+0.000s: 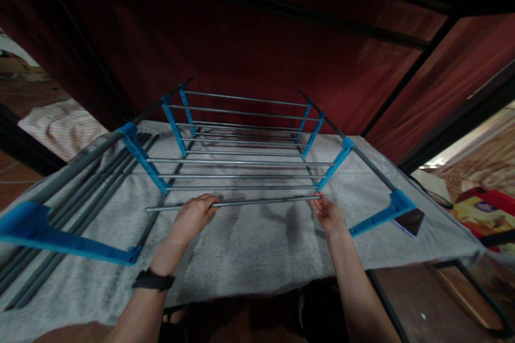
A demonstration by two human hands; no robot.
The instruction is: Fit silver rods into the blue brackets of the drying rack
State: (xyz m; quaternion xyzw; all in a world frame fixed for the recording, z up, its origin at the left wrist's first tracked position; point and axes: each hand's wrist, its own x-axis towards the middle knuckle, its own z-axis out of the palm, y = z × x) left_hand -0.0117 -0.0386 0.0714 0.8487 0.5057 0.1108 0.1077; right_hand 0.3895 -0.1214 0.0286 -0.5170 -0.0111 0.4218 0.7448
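Observation:
A loose grey metal rod (257, 202) lies crosswise in front of a drying rack (241, 161) with blue plastic side brackets and several grey rods. My left hand (192, 217) is wrapped over the rod left of its middle; a black band sits on that wrist. My right hand (328, 213) pinches the rod's right end, close to the rack's right blue bracket (336, 163). The rack rests on a grey fuzzy blanket (249, 246).
A bundle of spare grey rods (76, 193) lies at the left beside a long blue bracket (60, 236). Another blue bracket (382, 214) and a dark phone (409, 221) lie at the right. A dark red curtain (241, 48) hangs behind. A red box (483, 209) sits far right.

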